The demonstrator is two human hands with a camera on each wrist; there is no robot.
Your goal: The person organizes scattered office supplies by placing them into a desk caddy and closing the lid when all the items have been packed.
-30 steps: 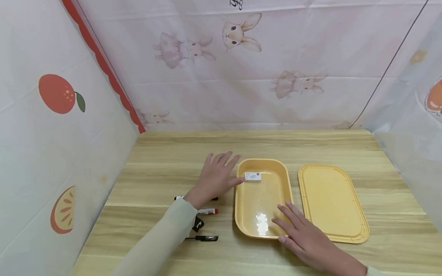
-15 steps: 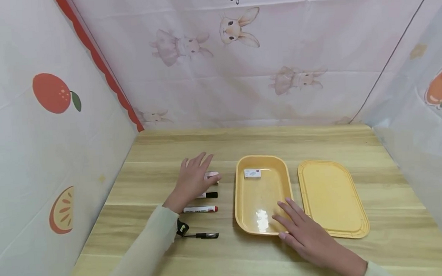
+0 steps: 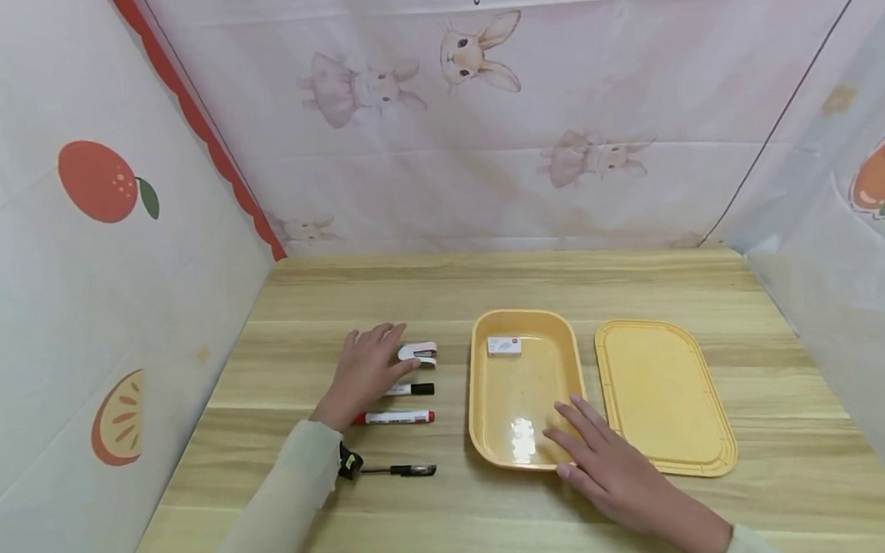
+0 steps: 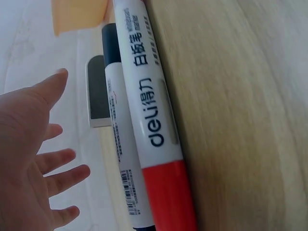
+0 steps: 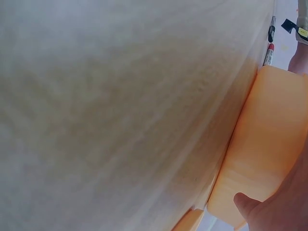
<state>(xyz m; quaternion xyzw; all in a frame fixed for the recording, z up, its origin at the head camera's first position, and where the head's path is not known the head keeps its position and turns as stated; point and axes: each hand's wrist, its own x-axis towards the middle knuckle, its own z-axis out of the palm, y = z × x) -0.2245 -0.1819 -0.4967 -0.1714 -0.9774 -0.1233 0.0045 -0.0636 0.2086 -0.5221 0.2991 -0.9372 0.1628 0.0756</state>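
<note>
My left hand reaches in from the left, fingers extended, beside a small white and pink stapler. Its thumb overlaps the stapler in the head view; whether they touch, I cannot tell. Just below lie a black-capped marker, partly hidden by the hand, and a red-capped whiteboard marker. In the left wrist view the fingers are spread and hold nothing. My right hand rests with loose fingers on the near right corner of the yellow tub. A small white box lies inside the tub.
A black pen lies nearest me, left of the tub. To the tub's right is a flat yellow lid. Printed cloth walls border the wooden table at the back and both sides.
My left hand has moved left, away from the tub's rim, to the stapler, uncovering it and more of the markers. My right hand stays at the tub's corner.
</note>
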